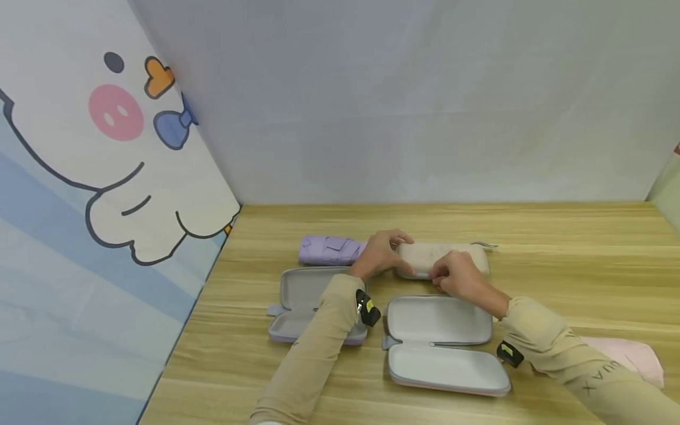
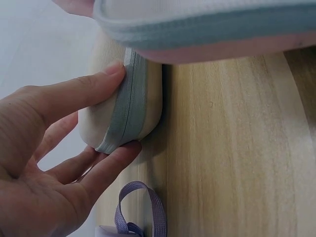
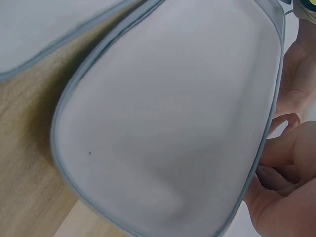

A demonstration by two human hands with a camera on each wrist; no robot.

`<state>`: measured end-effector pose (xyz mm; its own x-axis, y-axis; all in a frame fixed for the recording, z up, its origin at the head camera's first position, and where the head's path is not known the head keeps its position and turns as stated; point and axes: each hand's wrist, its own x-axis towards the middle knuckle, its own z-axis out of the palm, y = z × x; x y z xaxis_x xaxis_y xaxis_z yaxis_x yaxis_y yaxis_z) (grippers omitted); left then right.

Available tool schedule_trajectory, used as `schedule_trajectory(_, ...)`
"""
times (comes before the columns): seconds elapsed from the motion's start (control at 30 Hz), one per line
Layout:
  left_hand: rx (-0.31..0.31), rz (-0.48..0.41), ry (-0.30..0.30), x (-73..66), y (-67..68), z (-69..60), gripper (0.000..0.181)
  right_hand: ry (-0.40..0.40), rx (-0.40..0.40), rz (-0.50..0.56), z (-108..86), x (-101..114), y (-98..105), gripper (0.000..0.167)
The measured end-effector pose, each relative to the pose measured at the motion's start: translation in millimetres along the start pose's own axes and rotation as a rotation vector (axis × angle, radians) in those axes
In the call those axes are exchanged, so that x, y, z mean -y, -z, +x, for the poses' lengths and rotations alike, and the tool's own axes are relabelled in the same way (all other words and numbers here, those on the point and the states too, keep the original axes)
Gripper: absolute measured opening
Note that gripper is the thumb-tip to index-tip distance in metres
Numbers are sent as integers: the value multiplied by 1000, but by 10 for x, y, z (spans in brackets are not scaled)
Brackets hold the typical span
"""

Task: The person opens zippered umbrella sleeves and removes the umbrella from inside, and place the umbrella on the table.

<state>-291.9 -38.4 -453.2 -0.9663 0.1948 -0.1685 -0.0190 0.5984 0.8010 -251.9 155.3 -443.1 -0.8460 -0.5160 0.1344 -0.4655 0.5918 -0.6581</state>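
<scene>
A cream hard-shell zip case (image 1: 425, 254) lies shut near the back of the table, grey zipper tape running round its side. My left hand (image 1: 379, 254) grips its left end; in the left wrist view the thumb (image 2: 101, 84) presses the upper edge and fingers support the end. At the front zipped edge, my right hand (image 1: 457, 274) pinches with thumb and fingertips. Whatever small part lies between those fingertips is hidden. In the right wrist view, the raised lid of the pink zip case (image 3: 163, 113) blocks most of the right hand (image 3: 281, 182).
An open pink zip case (image 1: 441, 366) lies in front of the right hand. Left of it is an open purple zip case (image 1: 313, 286), partly under the left forearm. A purple folded bundle (image 1: 329, 251) lies behind; pink folded fabric (image 1: 632, 357) is at right.
</scene>
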Motion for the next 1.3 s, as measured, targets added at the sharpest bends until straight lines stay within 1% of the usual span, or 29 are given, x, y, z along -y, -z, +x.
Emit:
schedule_trajectory(0.13, -8, 12, 1, -10, 0, -4, 60, 13, 0, 2, 15, -3, -21, 12)
schedule_trajectory(0.53, -23, 64, -20, -13, -12, -10, 60, 31, 11, 6, 38, 21, -49, 14)
schedule_trajectory(0.8, -23, 76, -14, -68, -31, -43, 59, 62, 10, -12, 60, 32, -72, 14)
schedule_trajectory(0.93, -28, 96, -33, -69, -36, -51, 56, 87, 14, -14, 68, 24, -88, 18)
schedule_trajectory(1.1, -33, 118, -74, -59, -44, -54, 52, 112, 21, -2, 83, 40, -106, 20)
schedule_trajectory(1.3, -30, 132, -83, -66, -61, -50, 51, 127, 16, -6, 103, 69, -130, 18)
